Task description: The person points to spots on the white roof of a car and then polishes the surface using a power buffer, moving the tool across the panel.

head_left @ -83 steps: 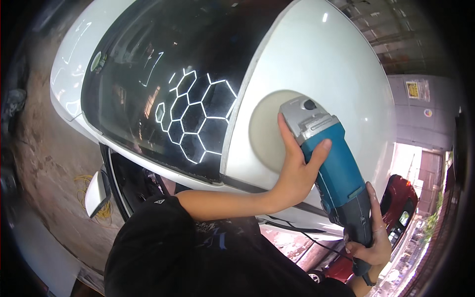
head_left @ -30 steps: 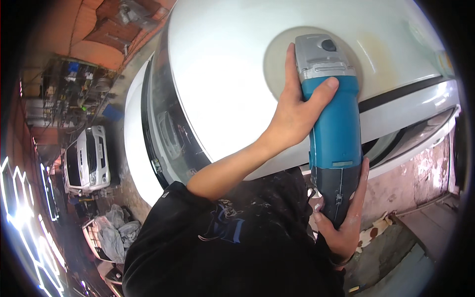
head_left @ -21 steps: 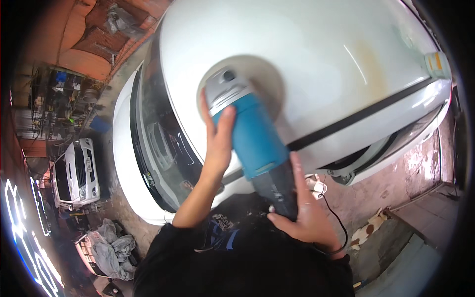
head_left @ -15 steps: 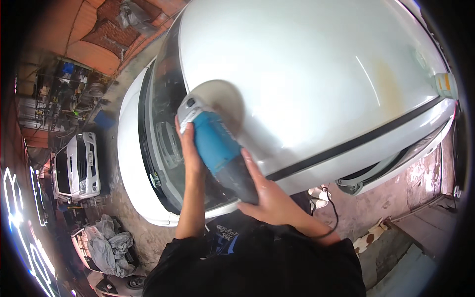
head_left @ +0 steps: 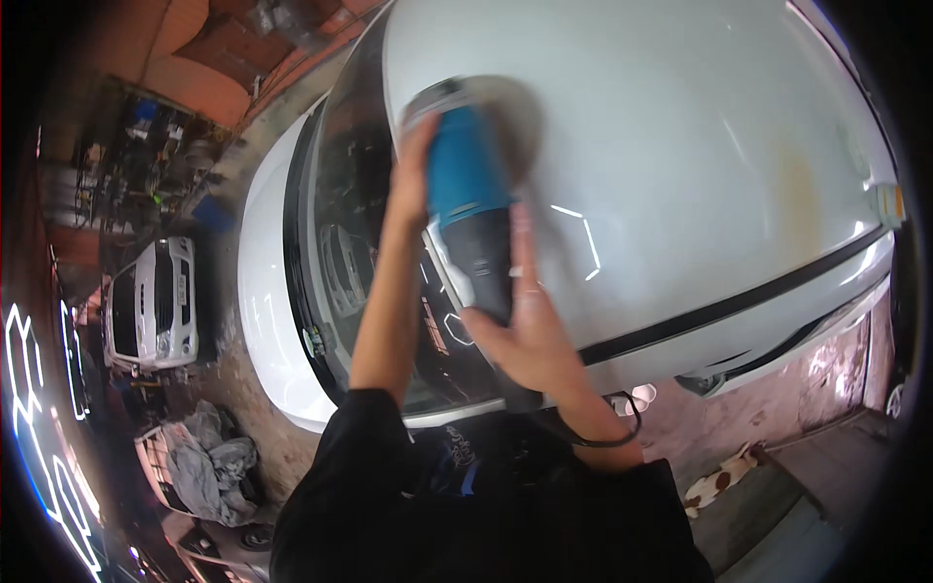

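Note:
A blue and black power polisher lies along the front part of the white car roof, its round pad blurred against the paint. My left hand is closed around the head end of the tool, near the windshield's top edge. Around the dark rear handle my right hand is wrapped, closer to my body. A black cord loops beside my right forearm. On the roof to the right there is a yellowish smear.
The windshield and white hood are to the left. A small container sits at the roof's right end. A brown and white dog lies on the floor, lower right. Another white vehicle and crumpled grey sheeting are at left.
The polisher, with both hands on it, has moved farther from me and slightly right over the roof. My arms reach out more, and the tool now points more nearly straight ahead.

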A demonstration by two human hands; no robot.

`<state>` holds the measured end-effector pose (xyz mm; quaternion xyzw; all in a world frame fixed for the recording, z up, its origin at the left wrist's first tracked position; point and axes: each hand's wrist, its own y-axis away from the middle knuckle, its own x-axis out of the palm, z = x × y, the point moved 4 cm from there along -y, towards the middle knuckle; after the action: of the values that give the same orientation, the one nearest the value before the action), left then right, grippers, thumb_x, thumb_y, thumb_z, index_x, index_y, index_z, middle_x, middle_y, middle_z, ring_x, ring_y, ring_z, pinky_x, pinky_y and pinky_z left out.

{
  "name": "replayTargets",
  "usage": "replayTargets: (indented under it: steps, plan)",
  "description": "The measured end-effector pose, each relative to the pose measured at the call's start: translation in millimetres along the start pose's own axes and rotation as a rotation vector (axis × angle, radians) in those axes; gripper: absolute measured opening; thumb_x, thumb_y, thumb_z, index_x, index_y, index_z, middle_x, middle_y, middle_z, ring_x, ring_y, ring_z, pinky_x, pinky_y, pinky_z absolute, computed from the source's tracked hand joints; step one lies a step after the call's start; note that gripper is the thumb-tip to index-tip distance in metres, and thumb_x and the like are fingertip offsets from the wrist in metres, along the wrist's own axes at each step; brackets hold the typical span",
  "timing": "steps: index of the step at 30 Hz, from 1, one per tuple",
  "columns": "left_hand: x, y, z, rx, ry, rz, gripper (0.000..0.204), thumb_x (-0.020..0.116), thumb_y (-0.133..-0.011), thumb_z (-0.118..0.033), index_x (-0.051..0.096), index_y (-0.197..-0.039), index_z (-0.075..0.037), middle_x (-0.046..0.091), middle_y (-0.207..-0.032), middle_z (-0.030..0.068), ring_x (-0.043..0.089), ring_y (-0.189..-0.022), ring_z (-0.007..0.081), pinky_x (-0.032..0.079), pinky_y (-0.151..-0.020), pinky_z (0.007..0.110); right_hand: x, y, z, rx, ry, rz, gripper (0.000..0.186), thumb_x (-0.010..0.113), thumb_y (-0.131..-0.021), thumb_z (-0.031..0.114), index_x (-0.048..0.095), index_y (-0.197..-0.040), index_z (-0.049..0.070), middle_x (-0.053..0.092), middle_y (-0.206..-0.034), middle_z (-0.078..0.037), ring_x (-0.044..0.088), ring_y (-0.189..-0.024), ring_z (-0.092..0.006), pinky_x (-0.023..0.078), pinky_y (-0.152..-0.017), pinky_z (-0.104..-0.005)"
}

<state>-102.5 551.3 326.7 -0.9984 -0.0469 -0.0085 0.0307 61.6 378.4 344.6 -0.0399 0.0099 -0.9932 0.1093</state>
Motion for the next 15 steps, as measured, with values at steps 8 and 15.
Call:
replayTargets:
  steps: [8,15]
  plan:
    - [168,-7,-38,-0.005,-0.014,0.355,0.108,0.065,-0.086,-0.061,0.016,-0.157,0.005,0.04,-0.151,0.0304,0.042,-0.139,0.036,0.033,-0.114,0.035,-72,30,36,0.107,-0.216,-0.339,0.102,0.06,-0.082,-0.007,-0.006,-0.159,0.004,0.051,-0.128,-0.021,0.059,-0.073,-0.0125,0.05,-0.058,-0.0259]
    - [75,-8,-10,-0.004,0.098,0.234,0.087,0.061,-0.095,-0.048,0.024,-0.157,-0.001,0.036,-0.155,0.0219,0.042,-0.139,0.0311,0.032,-0.116,0.036,-32,11,1,-0.079,0.026,-0.152,0.107,0.064,-0.082,-0.001,-0.008,-0.16,0.009,0.054,-0.126,-0.024,0.061,-0.099,-0.0292,0.051,-0.085,-0.0358]
